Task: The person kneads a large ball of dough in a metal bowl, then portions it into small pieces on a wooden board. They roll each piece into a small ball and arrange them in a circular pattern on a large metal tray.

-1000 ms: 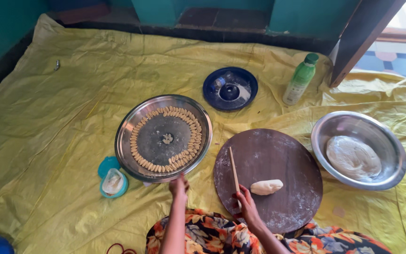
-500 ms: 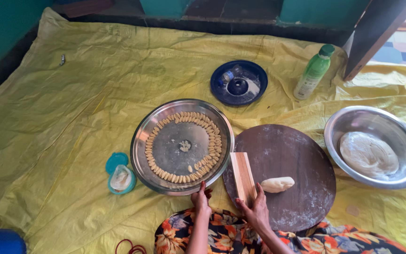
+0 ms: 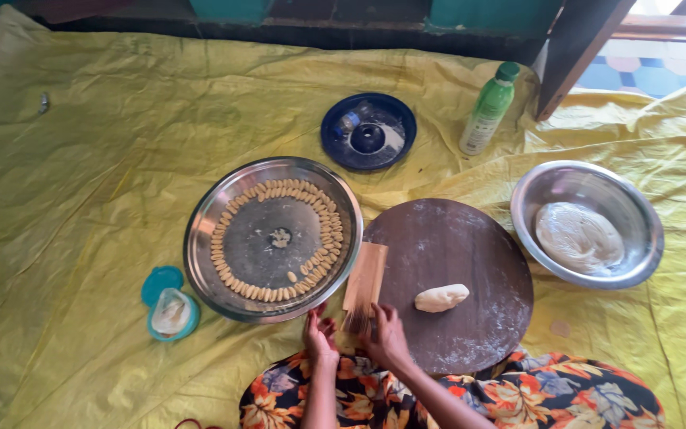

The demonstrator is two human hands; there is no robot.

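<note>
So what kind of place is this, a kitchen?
Probably a home floor used for food preparation: a yellow sheet covers it, with a round wooden board, a steel tray of small shaped pieces and a dough bowl.

This is a home floor set up for cooking by hand. A yellow plastic sheet (image 3: 81, 199) covers the ground up to a teal-painted wall base, with a dark wooden post (image 3: 577, 48) and patterned tiles beyond it. On the sheet sit a round wooden board (image 3: 470, 238) dusted with flour, a steel tray (image 3: 200, 238) ringed with small shaped dough pieces, a steel bowl (image 3: 533, 191) of dough, a green bottle (image 3: 487, 111) and a blue lidded dish (image 3: 368, 131); the person sits low in a floral garment
</note>
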